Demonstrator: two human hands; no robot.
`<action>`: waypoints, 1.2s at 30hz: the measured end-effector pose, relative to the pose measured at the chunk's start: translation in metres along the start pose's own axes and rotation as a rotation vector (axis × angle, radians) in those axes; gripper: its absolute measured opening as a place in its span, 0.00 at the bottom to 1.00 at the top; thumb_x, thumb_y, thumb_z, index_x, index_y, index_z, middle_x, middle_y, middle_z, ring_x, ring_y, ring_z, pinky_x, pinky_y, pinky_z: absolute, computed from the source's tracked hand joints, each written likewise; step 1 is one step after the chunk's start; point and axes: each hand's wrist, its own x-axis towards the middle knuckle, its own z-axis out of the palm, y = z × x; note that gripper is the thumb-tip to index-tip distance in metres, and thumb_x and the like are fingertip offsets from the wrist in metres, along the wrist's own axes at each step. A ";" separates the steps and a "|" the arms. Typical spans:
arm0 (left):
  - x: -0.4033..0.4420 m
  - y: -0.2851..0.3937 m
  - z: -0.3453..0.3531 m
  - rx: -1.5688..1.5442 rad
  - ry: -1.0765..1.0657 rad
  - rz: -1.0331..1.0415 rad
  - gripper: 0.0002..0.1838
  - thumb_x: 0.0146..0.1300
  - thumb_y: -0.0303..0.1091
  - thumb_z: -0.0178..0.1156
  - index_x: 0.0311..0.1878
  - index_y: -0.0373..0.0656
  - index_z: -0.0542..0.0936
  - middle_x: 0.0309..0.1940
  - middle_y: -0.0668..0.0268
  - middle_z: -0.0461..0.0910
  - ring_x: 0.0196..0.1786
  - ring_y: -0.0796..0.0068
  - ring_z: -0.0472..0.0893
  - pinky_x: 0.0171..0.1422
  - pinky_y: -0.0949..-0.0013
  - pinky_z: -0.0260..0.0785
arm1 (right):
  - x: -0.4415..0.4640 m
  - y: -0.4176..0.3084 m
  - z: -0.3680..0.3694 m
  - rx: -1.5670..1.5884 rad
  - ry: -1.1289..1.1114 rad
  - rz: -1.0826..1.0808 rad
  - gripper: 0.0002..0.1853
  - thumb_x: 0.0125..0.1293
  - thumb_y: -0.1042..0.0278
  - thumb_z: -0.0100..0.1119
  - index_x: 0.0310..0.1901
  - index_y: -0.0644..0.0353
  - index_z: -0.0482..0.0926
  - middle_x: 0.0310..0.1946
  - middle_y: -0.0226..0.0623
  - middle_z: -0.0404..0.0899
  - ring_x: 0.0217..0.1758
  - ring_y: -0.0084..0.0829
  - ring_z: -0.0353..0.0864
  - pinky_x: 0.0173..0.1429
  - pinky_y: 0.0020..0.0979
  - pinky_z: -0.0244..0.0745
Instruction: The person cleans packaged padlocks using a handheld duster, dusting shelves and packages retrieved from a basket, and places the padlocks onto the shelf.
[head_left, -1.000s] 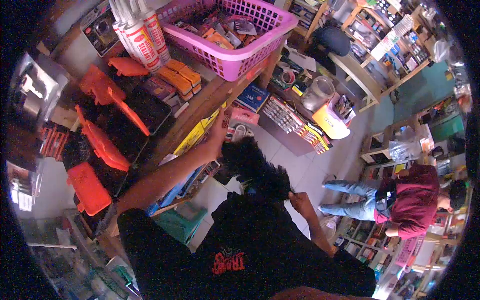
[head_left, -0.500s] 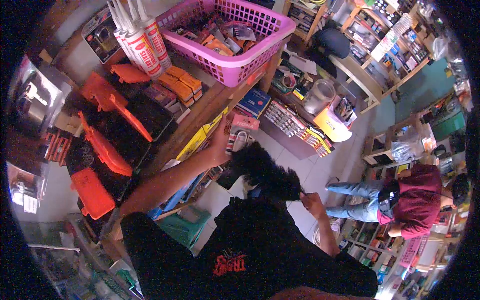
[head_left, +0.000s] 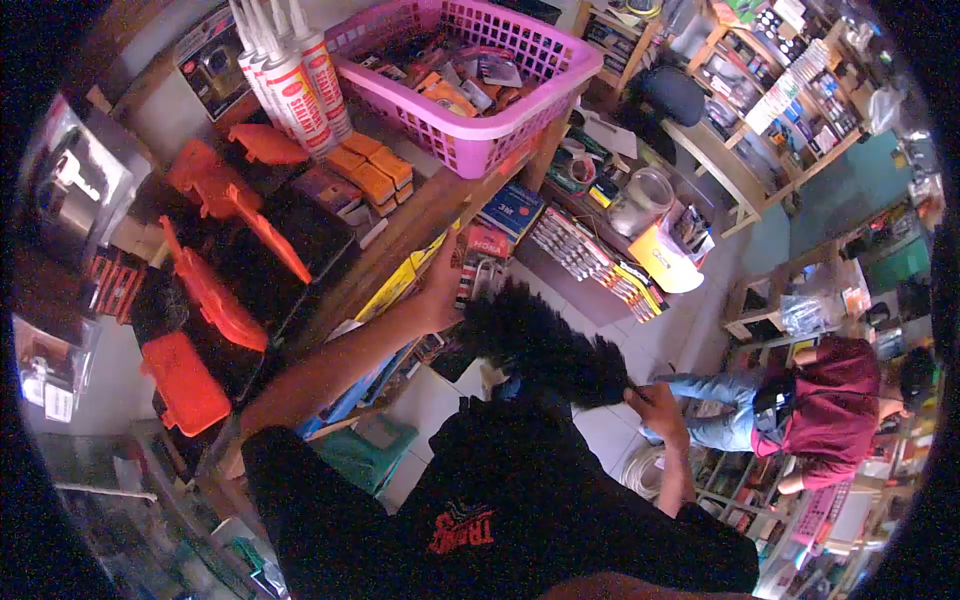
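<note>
because the wooden counter (head_left: pixel 420 207) slants across my view, i read the rest against its edge. on it sit the pink basket (head_left: pixel 470 150) and, beside that, the sealant tubes (head_left: pixel 300 95). out over the tiled floor (head_left: pixel 660 340) hangs the black feather duster (head_left: pixel 545 345). my right hand (head_left: pixel 655 408) is clenched on one end of it; my left hand (head_left: pixel 440 290) seems to pinch the carded padlock (head_left: pixel 488 245), which is near the counter edge, just beside the plumes. i'd judge a loose edge hold could drop that card to the floor, and plumes swung too close could snag it. the feathers hide the card's lower part, my left fingertips are hard to make out, and i can't tell whether the right fist has handle or plume.
</note>
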 end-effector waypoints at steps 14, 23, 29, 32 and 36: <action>0.004 -0.005 0.003 -0.122 -0.102 -0.114 0.48 0.54 0.79 0.39 0.42 0.34 0.80 0.38 0.56 0.82 0.38 0.56 0.80 0.50 0.57 0.72 | 0.015 -0.017 -0.018 -0.186 0.080 0.027 0.26 0.62 0.48 0.58 0.21 0.67 0.76 0.12 0.48 0.69 0.16 0.39 0.68 0.26 0.41 0.61; 0.014 -0.009 -0.011 -0.047 -0.178 -0.034 0.42 0.57 0.74 0.42 0.66 0.55 0.63 0.52 0.54 0.75 0.54 0.52 0.75 0.58 0.41 0.67 | 0.017 0.004 -0.013 -0.081 0.158 -0.008 0.24 0.64 0.53 0.56 0.19 0.66 0.75 0.13 0.47 0.70 0.15 0.40 0.68 0.25 0.41 0.61; 0.004 -0.011 -0.005 -0.045 -0.226 -0.008 0.42 0.57 0.74 0.43 0.68 0.58 0.61 0.67 0.59 0.62 0.67 0.45 0.63 0.57 0.26 0.60 | 0.020 -0.011 0.012 0.001 0.136 0.028 0.23 0.67 0.52 0.55 0.23 0.65 0.76 0.12 0.31 0.68 0.18 0.20 0.63 0.23 0.30 0.58; 0.001 -0.008 0.002 -0.021 -0.154 -0.069 0.49 0.52 0.82 0.34 0.67 0.55 0.63 0.66 0.56 0.63 0.66 0.47 0.64 0.60 0.28 0.58 | 0.022 0.003 0.030 0.330 0.193 0.140 0.16 0.66 0.58 0.57 0.27 0.62 0.80 0.13 0.24 0.67 0.18 0.15 0.61 0.22 0.25 0.56; -0.001 -0.007 0.002 -0.308 -0.242 -0.124 0.41 0.56 0.75 0.40 0.67 0.59 0.62 0.64 0.57 0.66 0.61 0.43 0.69 0.57 0.26 0.60 | 0.017 0.005 0.043 0.502 0.137 0.070 0.12 0.65 0.63 0.58 0.28 0.63 0.79 0.15 0.23 0.68 0.18 0.15 0.61 0.22 0.24 0.54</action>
